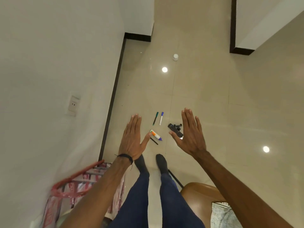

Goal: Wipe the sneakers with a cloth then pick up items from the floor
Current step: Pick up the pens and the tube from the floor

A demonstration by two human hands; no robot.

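Fingers of the left hand point(132, 139) and right hand point(190, 135) are stretched flat and released, holding nothing, above the tiled floor point(213, 96). On the floor between the hands lie a green pen point(155, 118), a blue-capped marker point(161, 118), a glue tube point(155, 135), a black pen point(154, 141) and a black remote point(175, 130); a white cap point(175, 56) sits well apart, farther along the floor.
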